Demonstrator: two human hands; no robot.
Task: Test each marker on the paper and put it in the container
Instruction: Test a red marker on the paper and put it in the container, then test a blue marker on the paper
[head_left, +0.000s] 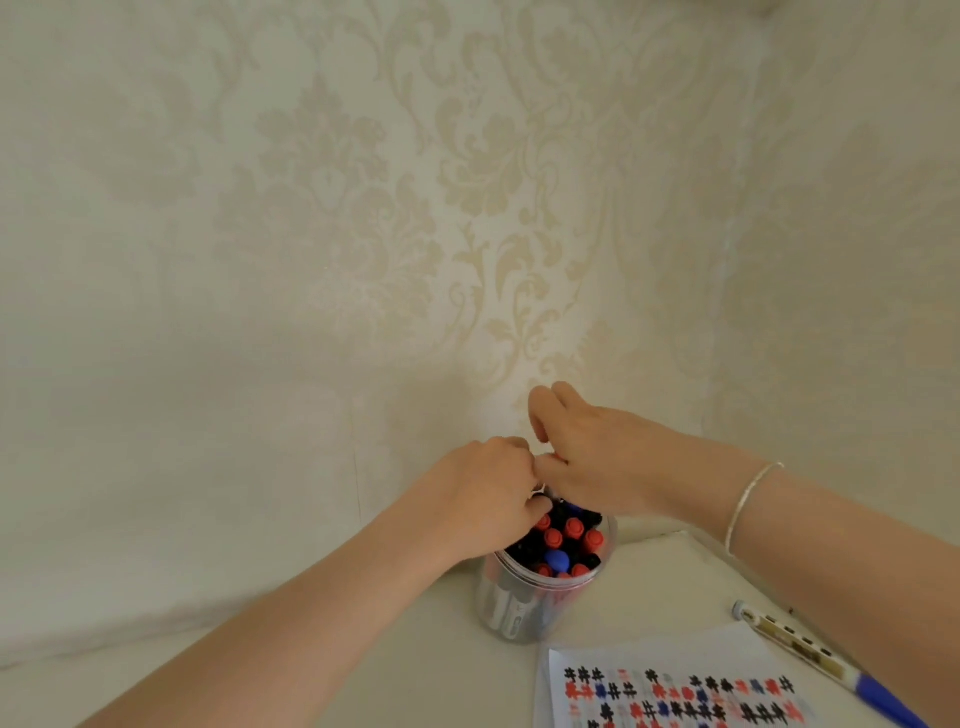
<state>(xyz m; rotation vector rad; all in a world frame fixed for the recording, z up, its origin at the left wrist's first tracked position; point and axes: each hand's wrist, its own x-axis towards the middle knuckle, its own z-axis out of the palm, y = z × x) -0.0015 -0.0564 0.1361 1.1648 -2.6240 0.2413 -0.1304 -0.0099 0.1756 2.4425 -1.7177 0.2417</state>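
Both hands over jar (540, 608), packed with upright markers (574, 527). Left hand (483, 499) curled among caps; right hand (587, 457) pinching something red, directly above. Blue marker (831, 662) lies beside paper (675, 686), nearer right hand.

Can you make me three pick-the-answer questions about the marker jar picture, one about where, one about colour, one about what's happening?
1. Where is the paper?
A. Right of and nearer than the jar
B. Under the jar
C. On the wall

2. What colour is the cap of the marker lying beside the paper?
A. Green
B. Blue
C. Yellow

3. How full is the jar?
A. Empty
B. One marker
C. Packed with markers

A: it lies at lower right. B: the cap end is blue. C: red, black and blue caps fill its mouth, where the left hand and right hand meet.
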